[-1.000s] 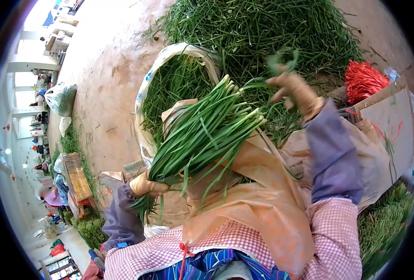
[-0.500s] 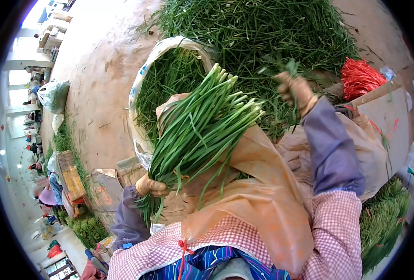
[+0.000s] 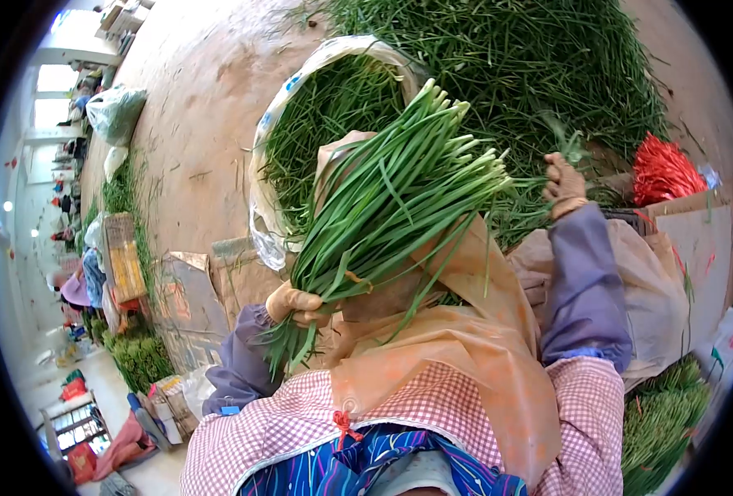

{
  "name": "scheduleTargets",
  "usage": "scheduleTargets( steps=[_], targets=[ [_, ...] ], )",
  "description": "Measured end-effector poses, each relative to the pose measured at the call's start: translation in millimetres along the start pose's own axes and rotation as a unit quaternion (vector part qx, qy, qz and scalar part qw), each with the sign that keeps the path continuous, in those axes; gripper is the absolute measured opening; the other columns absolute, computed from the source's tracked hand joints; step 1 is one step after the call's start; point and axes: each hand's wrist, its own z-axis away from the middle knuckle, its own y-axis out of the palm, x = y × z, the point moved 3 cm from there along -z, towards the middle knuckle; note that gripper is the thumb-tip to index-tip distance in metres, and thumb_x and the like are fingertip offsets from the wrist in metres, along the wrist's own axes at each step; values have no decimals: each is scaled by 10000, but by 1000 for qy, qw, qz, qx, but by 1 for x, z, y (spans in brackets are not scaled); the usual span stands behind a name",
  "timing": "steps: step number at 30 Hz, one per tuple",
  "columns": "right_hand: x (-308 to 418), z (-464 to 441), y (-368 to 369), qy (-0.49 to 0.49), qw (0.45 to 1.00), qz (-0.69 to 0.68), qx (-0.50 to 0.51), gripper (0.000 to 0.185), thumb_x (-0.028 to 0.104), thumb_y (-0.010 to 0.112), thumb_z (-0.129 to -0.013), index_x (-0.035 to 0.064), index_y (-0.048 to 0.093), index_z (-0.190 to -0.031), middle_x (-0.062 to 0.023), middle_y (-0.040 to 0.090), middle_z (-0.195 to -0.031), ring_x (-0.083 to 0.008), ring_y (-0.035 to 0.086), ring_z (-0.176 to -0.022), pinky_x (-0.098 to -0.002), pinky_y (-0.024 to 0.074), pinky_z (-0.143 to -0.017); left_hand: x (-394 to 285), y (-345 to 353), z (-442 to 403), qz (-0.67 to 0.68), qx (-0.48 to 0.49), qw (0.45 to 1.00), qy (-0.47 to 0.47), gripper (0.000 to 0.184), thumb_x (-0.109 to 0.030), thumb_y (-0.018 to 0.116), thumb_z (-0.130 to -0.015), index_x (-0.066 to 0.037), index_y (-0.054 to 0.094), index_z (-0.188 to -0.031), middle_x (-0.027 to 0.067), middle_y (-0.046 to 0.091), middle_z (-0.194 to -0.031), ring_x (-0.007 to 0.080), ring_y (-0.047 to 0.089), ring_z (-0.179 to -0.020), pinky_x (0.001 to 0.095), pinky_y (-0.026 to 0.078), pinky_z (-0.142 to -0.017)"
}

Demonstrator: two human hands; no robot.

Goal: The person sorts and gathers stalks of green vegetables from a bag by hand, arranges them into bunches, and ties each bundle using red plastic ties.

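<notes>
My left hand (image 3: 294, 303), in a tan glove, is wrapped around the leaf end of a bunch of garlic chives (image 3: 383, 211). The bunch lies slantwise over my lap, pale stem ends toward the upper right. My right hand (image 3: 563, 180), also gloved, is closed to the right of those stems, with a few loose chive leaves (image 3: 571, 147) showing blurred at its fingers. Behind the bunch stands a white plastic-lined basket (image 3: 260, 178) holding loose green leaves. A large heap of chives (image 3: 499, 62) covers the floor beyond.
Red ties (image 3: 664, 172) lie at the right by a cardboard sheet (image 3: 701, 240). Bundled chives (image 3: 664, 426) stand at the lower right. An orange-tan plastic apron (image 3: 465, 347) covers my lap. Farther left are a filled plastic bag (image 3: 116, 114), a yellow crate (image 3: 125, 256) and another person (image 3: 77, 289).
The view has shifted, so most things sit farther right or lower. My right hand has moved slightly away from the stem ends. My left hand keeps its grip on the bunch.
</notes>
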Motion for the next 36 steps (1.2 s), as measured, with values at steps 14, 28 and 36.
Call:
scheduleTargets(
  steps=[14, 28, 36],
  targets=[
    [-29, 215, 178, -414, 688, 450, 390, 418, 42, 717, -779, 50, 598, -1178, -150, 700, -886, -246, 700, -781, -338, 557, -683, -5, 42, 2, -75, -84, 993, -24, 473, -190, 738, -791, -71, 529, -1198, 40, 527, -671, 43, 330, -424, 188, 236, -377],
    [123, 48, -12, -223, 913, -302, 158, 147, 135, 602, -936, 29, 584, -1037, 40, 534, -679, -86, 508, -559, -304, 534, -598, -15, -12, -1, -151, -6, 988, -40, 547, -216, 809, -721, 3, 580, -1167, 34, 518, -604, 63, 366, -414, 203, 232, -370],
    [24, 14, -23, -97, 989, 44, 107, 402, 411, 691, -860, 58, 592, -1024, -103, 665, -949, -222, 668, -793, -385, 554, -610, -11, -15, 1, -145, -7, 988, -48, 638, -189, 794, -720, -38, 507, -1269, 38, 547, -675, 67, 369, -443, 220, 234, -390]
  ],
)
